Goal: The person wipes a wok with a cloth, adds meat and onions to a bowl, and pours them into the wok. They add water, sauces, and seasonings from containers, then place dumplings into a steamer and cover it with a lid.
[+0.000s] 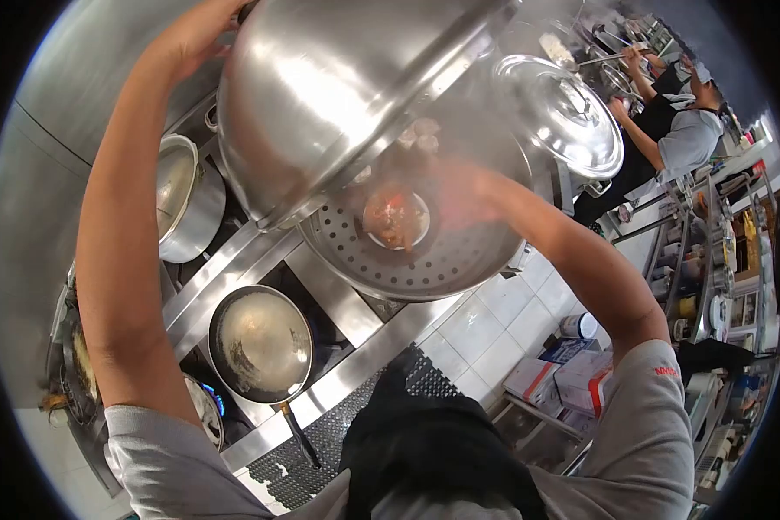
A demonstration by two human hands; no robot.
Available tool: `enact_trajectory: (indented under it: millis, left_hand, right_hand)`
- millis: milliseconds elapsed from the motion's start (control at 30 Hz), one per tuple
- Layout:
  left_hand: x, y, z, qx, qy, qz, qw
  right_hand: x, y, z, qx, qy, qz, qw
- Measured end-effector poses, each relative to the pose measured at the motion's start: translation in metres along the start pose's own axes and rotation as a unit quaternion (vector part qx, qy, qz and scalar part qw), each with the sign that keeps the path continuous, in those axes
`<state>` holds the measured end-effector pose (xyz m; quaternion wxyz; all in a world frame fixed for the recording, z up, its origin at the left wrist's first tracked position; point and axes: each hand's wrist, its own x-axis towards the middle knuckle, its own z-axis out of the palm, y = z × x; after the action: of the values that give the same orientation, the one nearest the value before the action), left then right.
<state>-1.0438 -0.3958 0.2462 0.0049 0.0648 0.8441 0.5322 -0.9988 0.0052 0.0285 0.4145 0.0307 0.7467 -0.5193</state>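
Observation:
My left hand is at the top of a large domed metal lid, closed on its dark handle, with the fingertips partly hidden. The lid is tilted up over a wide steamer pan with a perforated floor. On that floor stands a small white bowl of reddish-orange food. Pale round pieces of food lie behind it. Through steam, my right hand shows as a blur just right of the bowl; its fingers cannot be made out, nor whether it touches anything.
A frying pan with pale liquid sits on the stove, its handle jutting out. Left of the steamer stands a lidded pot; a blue flame burns nearby. A large pot lid is at right. A co-worker stands beyond it.

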Motion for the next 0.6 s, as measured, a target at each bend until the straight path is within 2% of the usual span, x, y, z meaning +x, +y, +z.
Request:
enact_trajectory:
  millis: [133,233,333,367,433,467,500,567,600]
  left_hand:
    - [-0.018,0.035,0.034,0.035,0.028,-0.040,0.998]
    - [-0.018,0.039,0.039,0.060,0.014,-0.043,0.997]
    - [-0.040,0.063,0.062,0.110,0.013,-0.011,0.994]
    - [-0.030,0.058,0.061,0.119,0.008,-0.001,0.993]
    - [-0.006,0.040,0.050,0.136,0.004,0.012,0.991]
    - [-0.009,0.042,0.056,0.186,-0.010,0.044,0.982]
    - [-0.015,0.050,0.067,0.236,-0.023,0.075,0.969]
    - [-0.012,0.058,0.086,0.294,-0.026,0.103,0.950]
    - [-0.006,0.061,0.094,0.302,-0.014,0.098,0.948]
  right_hand:
    - [-0.016,0.000,0.026,-0.063,0.019,0.084,0.994]
    - [-0.018,0.011,0.040,-0.039,-0.021,0.053,0.998]
    - [-0.052,0.000,0.069,-0.062,0.019,0.001,0.998]
    - [-0.073,-0.002,0.071,-0.210,0.004,-0.125,0.970]
    - [-0.151,-0.022,0.080,-0.347,-0.036,-0.217,0.912]
    - [-0.198,-0.027,0.089,-0.340,-0.059,-0.189,0.919]
    - [-0.228,-0.003,0.090,-0.305,-0.096,-0.315,0.893]
    - [-0.268,0.021,0.080,-0.190,-0.286,-0.315,0.885]
    - [-0.278,0.041,0.074,-0.135,-0.327,-0.262,0.898]
